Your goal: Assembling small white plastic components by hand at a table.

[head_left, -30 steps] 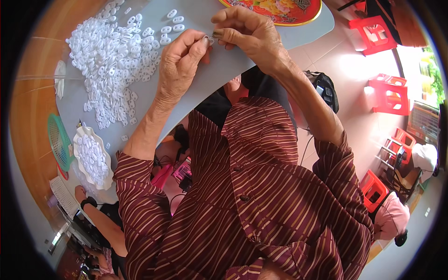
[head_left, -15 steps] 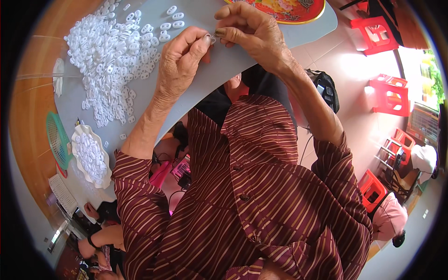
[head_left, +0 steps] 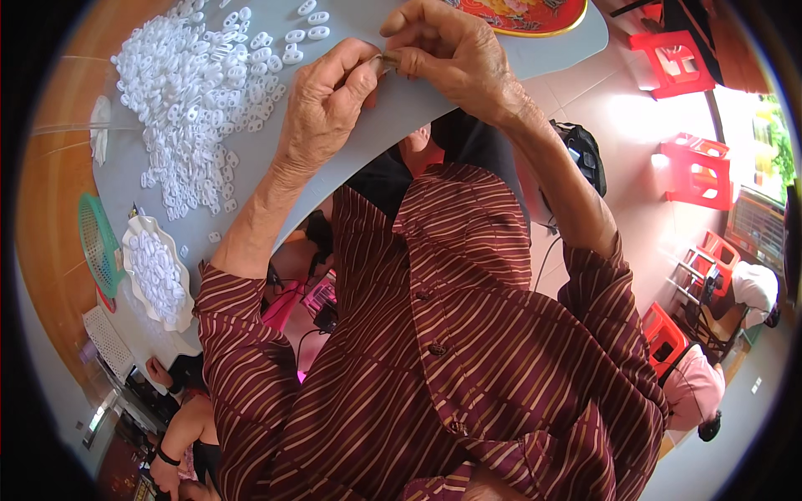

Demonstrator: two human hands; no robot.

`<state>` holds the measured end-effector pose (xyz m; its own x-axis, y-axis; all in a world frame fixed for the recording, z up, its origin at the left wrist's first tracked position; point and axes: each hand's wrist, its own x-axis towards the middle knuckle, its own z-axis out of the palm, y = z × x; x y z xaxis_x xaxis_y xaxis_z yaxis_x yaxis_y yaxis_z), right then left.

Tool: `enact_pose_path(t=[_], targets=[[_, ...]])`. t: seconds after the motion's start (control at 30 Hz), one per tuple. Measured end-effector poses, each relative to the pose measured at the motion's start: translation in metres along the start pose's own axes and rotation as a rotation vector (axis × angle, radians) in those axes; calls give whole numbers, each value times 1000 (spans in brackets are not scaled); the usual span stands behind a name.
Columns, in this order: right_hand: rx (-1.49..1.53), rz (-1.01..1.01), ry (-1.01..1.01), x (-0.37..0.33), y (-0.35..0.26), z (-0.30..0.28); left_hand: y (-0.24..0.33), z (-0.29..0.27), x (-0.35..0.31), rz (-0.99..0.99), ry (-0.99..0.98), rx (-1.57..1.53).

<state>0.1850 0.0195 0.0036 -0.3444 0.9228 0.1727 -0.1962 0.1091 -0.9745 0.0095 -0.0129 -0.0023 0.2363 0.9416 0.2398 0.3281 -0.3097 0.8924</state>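
Observation:
My left hand [head_left: 326,104] and my right hand [head_left: 455,58] meet over the near edge of the grey table [head_left: 368,159]. Both pinch at the same spot, thumb against fingers. Between the tips is a small whitish piece, almost wholly covered by them, so its shape is hard to make out. To the left of my left hand spreads a large heap of small white plastic pieces with two holes [head_left: 180,108]. Several similar loose pieces [head_left: 317,32] lie just beyond my left hand.
A red floral tray [head_left: 535,18] sits beyond my right hand. At left are a scalloped white dish [head_left: 186,284] of white pieces and a green mesh basket [head_left: 98,246]. Red stools [head_left: 697,171] stand on the floor at right. Other people [head_left: 188,426] sit at lower left and right.
My right thumb and fingers have closed in against my left fingertips, covering more of the small piece. The scene has shifted slightly in view.

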Motion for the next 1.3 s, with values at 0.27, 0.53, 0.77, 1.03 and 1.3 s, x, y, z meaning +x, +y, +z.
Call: enact_pose_path(t=[0.27, 0.53, 0.77, 1.03, 1.3], targets=[[-339, -90, -100, 1, 9, -11, 1, -3, 0, -29, -8, -19], [-437, -125, -13, -3, 7, -2, -2, 0, 0, 13, 9, -130], [-353, -28, 49, -10, -3, 8, -5, 2, -2, 5, 63, -198], [-295, -139, 27, -9, 11, 0, 8, -17, 6, 57, 47, 83], [-164, -26, 4, -9, 2, 5, -14, -66, 33, 402, -74, 835]])
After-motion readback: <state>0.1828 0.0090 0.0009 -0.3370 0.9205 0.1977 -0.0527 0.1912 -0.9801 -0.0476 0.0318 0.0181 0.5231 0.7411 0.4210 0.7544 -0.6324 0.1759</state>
